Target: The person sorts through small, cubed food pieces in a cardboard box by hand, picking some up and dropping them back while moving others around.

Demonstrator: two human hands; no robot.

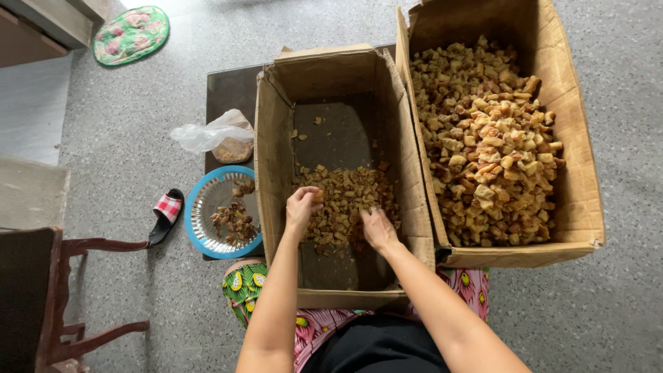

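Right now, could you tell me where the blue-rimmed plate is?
In the head view, the blue-rimmed plate sits left of the middle cardboard box, just below the clear plastic bag and right of the checked slipper.

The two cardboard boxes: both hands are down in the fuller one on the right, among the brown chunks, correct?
Not quite. The head view shows the left hand and right hand in the nearly empty middle box, among its brown chunks. The fuller box sits untouched.
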